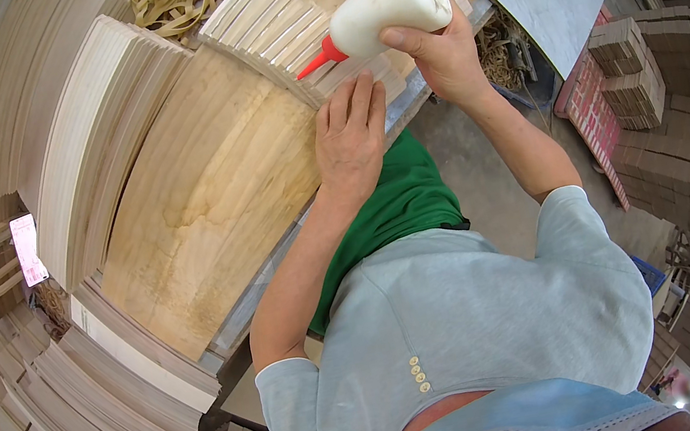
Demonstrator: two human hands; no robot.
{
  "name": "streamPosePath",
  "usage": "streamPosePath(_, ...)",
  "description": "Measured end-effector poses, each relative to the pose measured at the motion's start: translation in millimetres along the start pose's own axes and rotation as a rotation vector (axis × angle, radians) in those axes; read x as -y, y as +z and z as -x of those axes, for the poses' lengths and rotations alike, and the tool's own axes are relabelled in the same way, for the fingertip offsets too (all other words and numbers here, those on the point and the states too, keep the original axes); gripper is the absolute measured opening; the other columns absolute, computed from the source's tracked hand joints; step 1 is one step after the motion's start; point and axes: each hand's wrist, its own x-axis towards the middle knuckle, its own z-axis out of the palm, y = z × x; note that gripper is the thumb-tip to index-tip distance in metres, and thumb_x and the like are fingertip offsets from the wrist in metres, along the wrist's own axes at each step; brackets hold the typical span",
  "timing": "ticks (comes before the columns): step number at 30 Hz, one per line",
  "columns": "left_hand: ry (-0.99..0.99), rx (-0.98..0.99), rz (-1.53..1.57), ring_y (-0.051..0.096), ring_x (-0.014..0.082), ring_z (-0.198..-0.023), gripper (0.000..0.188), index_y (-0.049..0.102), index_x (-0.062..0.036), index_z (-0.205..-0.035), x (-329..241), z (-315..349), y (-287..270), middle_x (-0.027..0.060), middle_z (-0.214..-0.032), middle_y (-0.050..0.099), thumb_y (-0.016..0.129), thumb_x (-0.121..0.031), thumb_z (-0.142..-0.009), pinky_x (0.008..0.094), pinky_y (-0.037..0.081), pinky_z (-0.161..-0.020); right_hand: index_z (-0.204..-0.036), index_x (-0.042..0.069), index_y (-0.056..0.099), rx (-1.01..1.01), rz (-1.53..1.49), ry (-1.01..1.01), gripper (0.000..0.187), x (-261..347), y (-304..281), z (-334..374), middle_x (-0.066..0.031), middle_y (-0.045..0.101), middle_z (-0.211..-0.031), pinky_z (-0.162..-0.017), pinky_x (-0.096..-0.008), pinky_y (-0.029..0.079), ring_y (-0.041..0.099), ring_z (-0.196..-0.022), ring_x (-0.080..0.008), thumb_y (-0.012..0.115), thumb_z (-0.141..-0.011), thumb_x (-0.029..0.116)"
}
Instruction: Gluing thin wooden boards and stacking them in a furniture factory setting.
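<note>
Bare board (212,183) borders left grip (351,141), uncurled on slats (388,79); right grip (448,57) wraps white bottle (384,10).

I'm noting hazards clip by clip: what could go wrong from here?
Drips: the right hand holds the white bottle with its red nozzle angled down close to the left hand, so some contents might land on the fingers.

Shifting: the wooden strips lie in a close row, and the left hand might nudge some out of line.
</note>
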Motion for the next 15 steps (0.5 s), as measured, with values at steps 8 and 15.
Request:
streamPosePath(8, -0.003, 0.007, 0.009, 0.049, 0.0231, -0.117, 0.041, 0.062, -0.0041, -0.115, 1.0, -0.5, -0.5, 0.0070, -0.130, 0.053, 0.064, -0.008, -0.074, 0.0361, 0.040, -0.093, -0.122, 0.003, 0.048, -0.023, 0.081, -0.048, 0.056, 7.4, -15.3, -3.4, -0.0061, 0.063, -0.111, -0.090, -0.0295, 0.050, 0.060, -0.104, -0.0140, 0.079, -0.075, 0.004)
streamPosePath(15, -0.015, 0.013, 0.029, 0.048, 0.0233, -0.119, 0.042, 0.062, -0.0036, -0.116, -0.1, -0.3, -1.3, 0.0061, -0.131, 0.052, 0.067, -0.008, -0.075, 0.0365, 0.040, -0.094, -0.124, 0.003, 0.049, -0.066, 0.156, -0.118, 0.056, 17.7, -36.6, -9.0, -0.0057, 0.063, -0.113, -0.091, -0.0295, 0.050, 0.061, -0.103, -0.0142, 0.078, -0.076, 0.003)
